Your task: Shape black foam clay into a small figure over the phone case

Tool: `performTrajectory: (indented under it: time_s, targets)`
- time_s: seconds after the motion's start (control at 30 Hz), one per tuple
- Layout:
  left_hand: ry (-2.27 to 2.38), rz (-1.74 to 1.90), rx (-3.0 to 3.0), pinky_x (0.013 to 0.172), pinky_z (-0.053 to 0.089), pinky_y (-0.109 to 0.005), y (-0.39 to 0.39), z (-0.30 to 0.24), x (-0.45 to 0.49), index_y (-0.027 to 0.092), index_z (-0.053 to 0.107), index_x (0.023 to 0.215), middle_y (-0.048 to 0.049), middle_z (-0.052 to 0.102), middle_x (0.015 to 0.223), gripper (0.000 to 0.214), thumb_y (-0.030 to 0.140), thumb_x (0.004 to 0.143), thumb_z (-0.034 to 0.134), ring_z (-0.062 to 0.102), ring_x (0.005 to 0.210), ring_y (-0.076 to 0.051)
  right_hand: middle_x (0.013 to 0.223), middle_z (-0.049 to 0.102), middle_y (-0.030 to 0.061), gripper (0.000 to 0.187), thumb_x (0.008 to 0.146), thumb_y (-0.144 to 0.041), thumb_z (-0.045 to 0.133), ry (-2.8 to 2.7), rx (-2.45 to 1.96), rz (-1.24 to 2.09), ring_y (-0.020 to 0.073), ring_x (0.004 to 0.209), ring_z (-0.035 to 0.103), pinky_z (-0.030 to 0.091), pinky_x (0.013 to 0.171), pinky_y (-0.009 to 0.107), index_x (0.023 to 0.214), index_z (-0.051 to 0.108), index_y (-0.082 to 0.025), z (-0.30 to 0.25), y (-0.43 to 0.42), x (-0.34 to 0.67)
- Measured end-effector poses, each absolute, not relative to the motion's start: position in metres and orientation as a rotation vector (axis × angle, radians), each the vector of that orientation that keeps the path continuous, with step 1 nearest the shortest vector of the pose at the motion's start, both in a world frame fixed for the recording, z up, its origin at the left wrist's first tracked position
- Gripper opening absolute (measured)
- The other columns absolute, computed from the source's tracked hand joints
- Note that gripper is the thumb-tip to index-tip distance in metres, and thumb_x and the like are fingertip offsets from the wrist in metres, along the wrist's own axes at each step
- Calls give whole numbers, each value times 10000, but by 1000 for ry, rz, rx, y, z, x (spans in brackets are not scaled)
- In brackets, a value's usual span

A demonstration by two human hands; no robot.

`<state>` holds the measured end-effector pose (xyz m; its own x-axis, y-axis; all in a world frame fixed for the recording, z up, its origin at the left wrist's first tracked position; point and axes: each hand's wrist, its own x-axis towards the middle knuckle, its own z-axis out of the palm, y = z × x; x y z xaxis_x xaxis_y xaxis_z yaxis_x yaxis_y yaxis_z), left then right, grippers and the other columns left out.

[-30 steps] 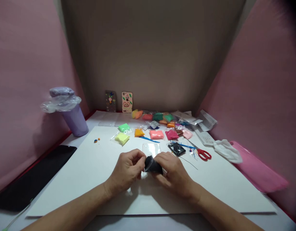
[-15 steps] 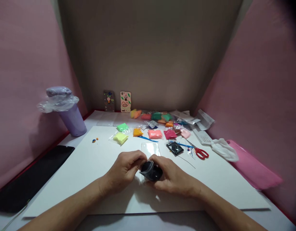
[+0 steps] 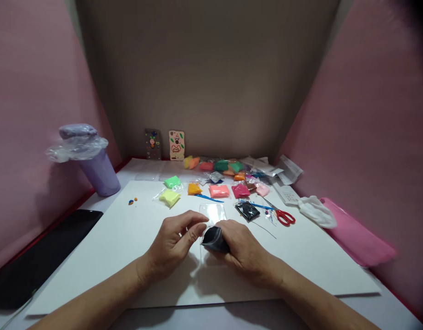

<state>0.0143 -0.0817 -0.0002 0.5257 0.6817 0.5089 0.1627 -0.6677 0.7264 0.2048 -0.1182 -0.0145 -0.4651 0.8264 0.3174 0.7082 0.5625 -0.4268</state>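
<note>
A small black zip pouch (image 3: 213, 239) is held in my right hand (image 3: 246, 250), fingers wrapped round its right side. Its mouth gapes towards the left, and the inside looks dark. Just left of that mouth is my left hand (image 3: 177, 238), thumb and index finger slightly apart with nothing visible between them. Below and behind the pouch, a clear phone case (image 3: 212, 211) lies flat on the white board (image 3: 129, 247), partly covered by my hands. A sealed packet of black clay (image 3: 247, 211) rests beyond my right hand.
Packets of coloured clay, among them a yellow one (image 3: 169, 198), line the back of the board. Red scissors (image 3: 285, 217) and a blue tool (image 3: 209, 199) lie there too. A purple bin (image 3: 101, 172) stands left; two decorated phone cases (image 3: 176, 145) lean on the wall.
My left fingers have let go of the pouch's edge and parted slightly. The pouch's mouth is wider and rounder now, and my right hand wraps further round it. The view has shifted slightly.
</note>
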Motion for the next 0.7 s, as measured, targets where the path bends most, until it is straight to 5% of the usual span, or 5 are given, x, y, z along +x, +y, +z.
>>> performTrajectory:
  time_s: [0.43, 0.6, 0.7]
  targets:
    - [720, 1082, 2002, 557, 437, -239, -85, -5, 15, 173, 600, 957, -20, 606, 761, 188, 283, 910, 455, 529, 629, -112, 631, 536, 24, 532, 928, -552, 205, -2168, -1192, 295, 150, 591, 453, 309, 571, 267, 689, 507, -185, -15, -120, 206]
    - [646, 1073, 2042, 585, 443, -238, -88, -3, 16, 183, 553, 990, -49, 565, 944, 154, 273, 866, 540, 530, 737, -127, 623, 539, 4, 296, 895, -367, 388, -2077, -1285, 330, 133, 567, 442, 297, 546, 243, 692, 508, -189, -16, -118, 208]
    - [574, 969, 2093, 587, 460, -233, -89, -6, 19, 207, 455, 1179, -80, 499, 1109, 456, 272, 777, 659, 526, 845, -159, 638, 572, 5, 99, 805, -216, 474, -2129, -1379, 359, 135, 563, 462, 299, 547, 244, 744, 544, -182, -18, -119, 207]
